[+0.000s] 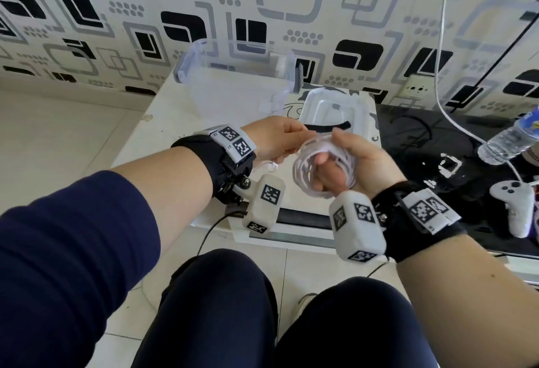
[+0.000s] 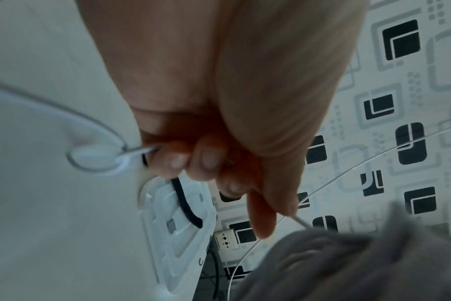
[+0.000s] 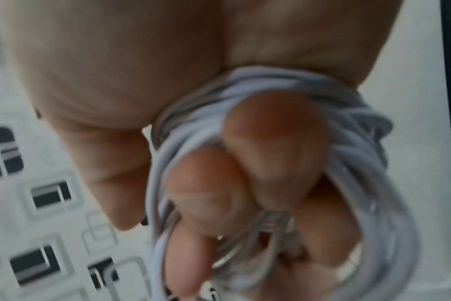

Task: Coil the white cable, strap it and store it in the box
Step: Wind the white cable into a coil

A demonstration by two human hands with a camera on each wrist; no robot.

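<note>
The white cable (image 1: 303, 163) is wound in several loops around the fingers of my right hand (image 1: 358, 163), which grips the coil (image 3: 353, 167) above the table's front part. My left hand (image 1: 277, 140) sits just left of the coil and pinches the cable's free strand (image 2: 300, 221) between thumb and fingers; the tail (image 2: 95, 160) loops out below that hand. A black strap (image 1: 326, 127) lies across the white lid (image 1: 335, 105) behind my hands. The clear box (image 1: 233, 76) stands open at the back of the table.
The white table (image 1: 163, 122) stands against a patterned wall. To the right, on a dark surface, lie a water bottle (image 1: 507, 140), a white game controller (image 1: 513, 204) and a hanging white cord (image 1: 443, 46). My knees are below.
</note>
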